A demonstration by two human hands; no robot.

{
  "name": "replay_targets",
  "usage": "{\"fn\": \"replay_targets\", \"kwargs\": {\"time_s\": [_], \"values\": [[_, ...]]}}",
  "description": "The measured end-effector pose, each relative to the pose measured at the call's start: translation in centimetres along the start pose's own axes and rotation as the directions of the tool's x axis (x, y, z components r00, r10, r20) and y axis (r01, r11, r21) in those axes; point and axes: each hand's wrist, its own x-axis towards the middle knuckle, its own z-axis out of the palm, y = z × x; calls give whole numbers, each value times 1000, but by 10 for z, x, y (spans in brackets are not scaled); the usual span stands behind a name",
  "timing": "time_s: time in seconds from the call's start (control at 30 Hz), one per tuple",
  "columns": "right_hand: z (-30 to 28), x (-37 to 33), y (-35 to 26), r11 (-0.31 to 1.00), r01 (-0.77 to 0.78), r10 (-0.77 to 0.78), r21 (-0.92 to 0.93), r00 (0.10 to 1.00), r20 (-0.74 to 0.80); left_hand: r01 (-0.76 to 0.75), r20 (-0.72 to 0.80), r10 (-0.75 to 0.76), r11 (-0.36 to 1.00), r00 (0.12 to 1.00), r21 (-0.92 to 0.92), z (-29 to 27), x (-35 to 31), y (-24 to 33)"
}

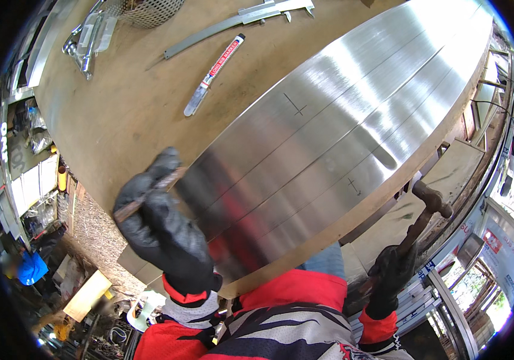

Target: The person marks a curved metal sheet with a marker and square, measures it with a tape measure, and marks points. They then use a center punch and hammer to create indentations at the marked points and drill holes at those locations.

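One hammer [422,220], in right hand [393,267], head [432,200] toward upper right

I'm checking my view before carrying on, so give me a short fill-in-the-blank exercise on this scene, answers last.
1. The black-gloved right hand grips a ____ by its handle.
2. The shiny silver metal sheet bears ____ small drawn crosses.
3. Of the white-and-red marker pen and the silver metal caliper, the ____ lies nearer the black-gloved left hand.

Missing words: hammer; two; marker pen.
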Motion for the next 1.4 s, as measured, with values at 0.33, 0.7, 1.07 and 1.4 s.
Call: {"fn": "replay_targets", "kwargs": {"time_s": [0.33,0.7,1.07,1.4], "values": [[5,-24,-16,986,-63,54,155,997,63,0,595,76,992,800,-127,87,-47,26],[-3,-41,16,955,-270,267,120,963,43,49,422,-11,995,906,-81,117,-67,15],[-1,-48,28,915,-275,269,295,961,60,-34,415,26,999,910,12,117,-68,15],[-1,-49,34,923,-283,272,259,959,77,-108,421,74,993,904,57,117,-69,19]]}}
